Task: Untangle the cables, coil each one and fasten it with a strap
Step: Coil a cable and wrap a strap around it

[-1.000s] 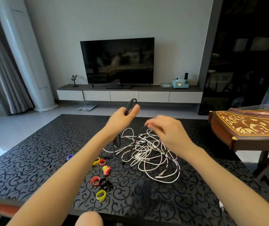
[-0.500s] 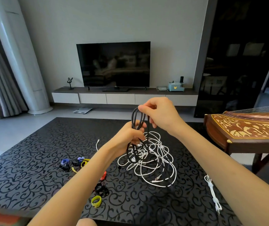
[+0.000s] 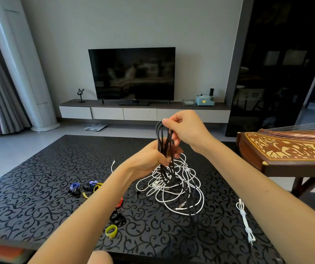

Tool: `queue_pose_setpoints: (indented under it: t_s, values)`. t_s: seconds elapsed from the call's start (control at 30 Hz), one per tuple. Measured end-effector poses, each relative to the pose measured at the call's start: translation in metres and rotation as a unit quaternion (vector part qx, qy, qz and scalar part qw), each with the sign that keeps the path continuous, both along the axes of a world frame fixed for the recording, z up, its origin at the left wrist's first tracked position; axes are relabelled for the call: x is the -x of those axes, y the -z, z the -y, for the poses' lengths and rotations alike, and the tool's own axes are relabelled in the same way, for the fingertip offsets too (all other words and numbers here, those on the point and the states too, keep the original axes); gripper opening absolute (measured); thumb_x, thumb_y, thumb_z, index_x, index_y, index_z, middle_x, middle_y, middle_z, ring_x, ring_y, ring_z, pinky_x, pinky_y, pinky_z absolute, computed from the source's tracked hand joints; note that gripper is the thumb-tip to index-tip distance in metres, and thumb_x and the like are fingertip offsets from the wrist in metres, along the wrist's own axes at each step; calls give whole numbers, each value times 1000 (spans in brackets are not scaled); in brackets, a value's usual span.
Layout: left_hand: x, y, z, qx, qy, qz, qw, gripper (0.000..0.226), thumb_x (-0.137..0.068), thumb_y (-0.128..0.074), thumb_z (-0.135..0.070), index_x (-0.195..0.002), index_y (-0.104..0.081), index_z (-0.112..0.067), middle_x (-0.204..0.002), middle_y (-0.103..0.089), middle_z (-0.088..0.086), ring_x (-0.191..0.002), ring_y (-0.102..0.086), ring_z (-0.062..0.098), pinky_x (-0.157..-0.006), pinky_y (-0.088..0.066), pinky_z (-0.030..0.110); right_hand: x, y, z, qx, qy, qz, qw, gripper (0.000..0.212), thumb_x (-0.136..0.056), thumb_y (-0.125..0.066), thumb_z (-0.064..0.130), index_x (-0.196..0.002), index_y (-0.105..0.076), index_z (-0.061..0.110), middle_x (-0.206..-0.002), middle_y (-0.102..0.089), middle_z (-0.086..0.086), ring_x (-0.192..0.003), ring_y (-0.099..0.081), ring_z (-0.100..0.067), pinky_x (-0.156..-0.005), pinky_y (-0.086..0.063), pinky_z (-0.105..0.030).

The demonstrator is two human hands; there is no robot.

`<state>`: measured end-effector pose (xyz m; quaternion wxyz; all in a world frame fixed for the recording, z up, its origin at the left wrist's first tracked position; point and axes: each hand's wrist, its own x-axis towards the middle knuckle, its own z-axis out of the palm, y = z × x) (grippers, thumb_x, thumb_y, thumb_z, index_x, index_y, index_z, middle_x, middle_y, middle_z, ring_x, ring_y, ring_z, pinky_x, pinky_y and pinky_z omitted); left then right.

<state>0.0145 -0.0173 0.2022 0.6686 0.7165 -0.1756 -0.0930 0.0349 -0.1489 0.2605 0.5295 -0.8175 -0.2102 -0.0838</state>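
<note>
A black cable (image 3: pixel 162 141) hangs in several long loops above the table. My right hand (image 3: pixel 187 128) pinches the top of the loops, and my left hand (image 3: pixel 149 159) grips them lower down. Their lower ends run into a tangle of white cables (image 3: pixel 172 185) lying on the black patterned table (image 3: pixel 38 187). One white cable (image 3: pixel 245 221), bundled lengthwise, lies apart at the right. Coloured straps lie at the left: a yellow strap (image 3: pixel 111 231), a black strap (image 3: pixel 117 218), a red strap (image 3: pixel 120 202), and blue and purple straps (image 3: pixel 82 186).
A wooden zither (image 3: pixel 290 149) on a stand sits off the table's right side. A TV (image 3: pixel 133 73) on a low cabinet stands against the far wall. A white column (image 3: pixel 25 73) and curtain are at the left.
My right hand rose from the white tangle to pinch the top of the black loops. My left hand dropped to grip them lower. More black loops are gathered.
</note>
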Motion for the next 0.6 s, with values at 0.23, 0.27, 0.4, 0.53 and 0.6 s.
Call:
queue_pose_setpoints:
  t_s: [0.23, 0.27, 0.4, 0.53, 0.6]
  values:
    - [5, -3, 6, 85, 51, -19, 995, 27, -91, -36, 18, -84, -46, -7, -70, -62, 9, -77, -67, 29, -92, -52, 46, -3, 0, -5, -17, 6, -25, 1000, 24, -94, -57, 20, -84, -62, -1, -56, -54, -7, -38, -50, -14, -46, -48, -24]
    - [5, -3, 9, 112, 46, -29, 992, 26, -92, -36, 16, -84, -46, -7, -67, -60, 9, -68, -66, 27, -88, -53, 47, -4, 0, -5, -22, 10, -17, 1000, 23, -94, -57, 20, -86, -62, -1, -59, -54, -7, -41, -49, -14, -47, -47, -25]
    - [-1, -3, 14, 237, -42, -59, 969, 20, -93, -35, 13, -95, -44, -5, -62, -56, 8, -42, -44, 10, -47, -47, 24, -10, 13, 2, -82, 27, -42, 995, 22, -97, -50, 25, -102, -60, 6, -83, -59, -5, -64, -54, -12, -58, -49, -23]
    - [-15, -8, 9, 355, -97, -98, 925, 21, -97, -33, 7, -88, -45, -7, -59, -44, 0, -33, -31, 2, -31, -28, 14, -9, 68, 8, -115, -40, -208, 971, 42, -102, -31, 40, -110, -62, 13, -95, -71, -5, -80, -66, -12, -77, -48, -27]
    - [-20, -10, 6, 376, -104, -96, 916, 20, -101, -33, -4, -85, -44, -9, -54, -45, -3, -32, -31, 0, -31, -25, 12, -2, 99, 7, -98, -93, -264, 955, 52, -102, -24, 46, -108, -65, 15, -95, -74, -8, -92, -69, -16, -92, -45, -32]
